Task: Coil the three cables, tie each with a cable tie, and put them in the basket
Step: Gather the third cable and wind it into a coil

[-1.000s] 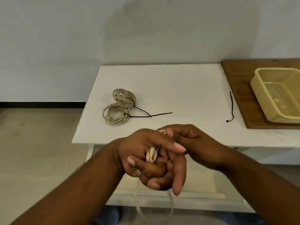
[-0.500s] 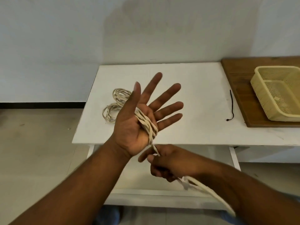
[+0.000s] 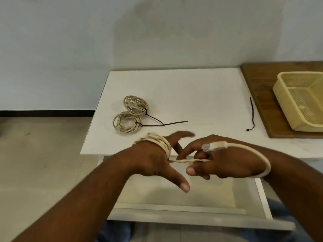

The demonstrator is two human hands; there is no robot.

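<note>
Done: Two cables lay wound and tied side by side on the white table, the far coil touching the near coil, each cinched with a black tie whose tail trailed to the right.
In hand: The third cable was mostly wrapped in several turns around the person's left hand, above the table's front edge and an open drawer.
Left hand: It served as the spool, with fingers and thumb stretched out straight and gripping nothing.
Right hand: The right hand pinched the short taut stretch of cable running from the wraps. The rest curved around the wrist and ended in a plug lying over the back of that hand.
Coiling left: Only that last length appeared to remain unwound, so the third coil looked nearly finished.
Tie left: One loose tie waited near the table's right side, apparently meant for this cable.
Basket: The yellow basket sat on a wooden board at the far right. None of the cables was in it, although something small and unclear lay on its floor.
Remaining: Judging by the scene, the last turns, one tie and moving all three coils to the basket were still to come.
</note>
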